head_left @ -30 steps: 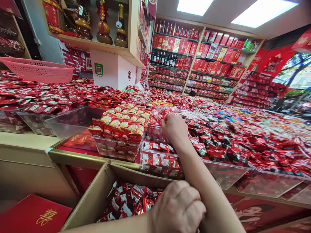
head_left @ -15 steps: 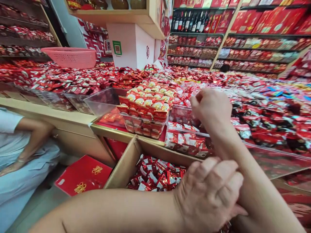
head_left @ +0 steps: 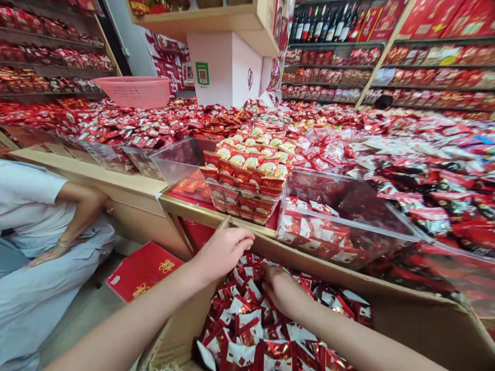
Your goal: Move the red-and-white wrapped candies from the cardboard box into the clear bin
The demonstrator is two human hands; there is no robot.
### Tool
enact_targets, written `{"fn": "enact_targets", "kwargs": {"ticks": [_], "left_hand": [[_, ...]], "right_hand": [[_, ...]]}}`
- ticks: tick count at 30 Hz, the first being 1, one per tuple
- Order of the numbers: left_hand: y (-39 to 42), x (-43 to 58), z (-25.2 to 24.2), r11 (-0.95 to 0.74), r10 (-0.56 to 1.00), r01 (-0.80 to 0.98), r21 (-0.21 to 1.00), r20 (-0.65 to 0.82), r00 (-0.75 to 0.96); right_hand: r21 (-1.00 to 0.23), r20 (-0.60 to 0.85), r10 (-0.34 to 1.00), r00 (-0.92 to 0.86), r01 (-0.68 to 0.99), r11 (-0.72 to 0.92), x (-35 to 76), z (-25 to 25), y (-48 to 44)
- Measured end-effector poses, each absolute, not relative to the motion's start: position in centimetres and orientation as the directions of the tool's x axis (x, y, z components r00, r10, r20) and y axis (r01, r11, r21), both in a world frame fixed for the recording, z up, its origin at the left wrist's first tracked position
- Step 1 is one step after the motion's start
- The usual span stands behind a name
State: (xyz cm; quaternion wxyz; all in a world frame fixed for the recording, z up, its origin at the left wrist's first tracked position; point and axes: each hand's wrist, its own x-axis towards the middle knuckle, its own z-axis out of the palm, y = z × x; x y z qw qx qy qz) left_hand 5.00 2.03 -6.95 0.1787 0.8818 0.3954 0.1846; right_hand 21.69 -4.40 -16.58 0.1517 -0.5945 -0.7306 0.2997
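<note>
An open cardboard box (head_left: pixel 410 314) stands in front of me below the counter, holding many red-and-white candy packets (head_left: pixel 247 335). My left hand (head_left: pixel 224 250) rests on the box's far left rim, with its fingers curled over the edge. My right hand (head_left: pixel 284 288) is down inside the box on the packets, and its fingertips are buried among them. Just above the box, on the counter edge, sits a clear plastic bin (head_left: pixel 386 226) partly filled with the same kind of packets.
A clear bin of red-and-yellow packets (head_left: pixel 247 167) and a nearly empty clear bin (head_left: pixel 181 157) sit on the counter. Loose red sweets cover the whole display, with a pink basket (head_left: pixel 135 91) on top. A person in pale clothes (head_left: pixel 34 247) crouches at left beside red flat boxes (head_left: pixel 145 268).
My right hand came down from the clear bin on the counter into the cardboard box. My left hand let go of my right forearm and moved to the box rim. The view tilted down.
</note>
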Motion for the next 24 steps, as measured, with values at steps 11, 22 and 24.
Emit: {"fn": "enact_targets", "kwargs": {"ticks": [11,22,24], "left_hand": [[0.9,4.5,-6.9,-0.423,0.749,0.404,0.811,0.062,0.659],[-1.7,5.2,-4.8,-0.095,0.56,0.242,0.966,-0.149,0.815],[-1.0,4.3,-4.1,-0.314,0.618,0.295,0.903,-0.041,0.785]], "right_hand": [[-0.757,0.087,0.984,-0.154,0.632,0.166,21.5,-12.7,-3.0],[-0.968,0.071,0.994,-0.083,0.235,0.089,23.5,-3.8,-6.6],[-0.945,0.178,0.98,0.089,0.291,0.145,25.6,-0.6,-5.3]]}}
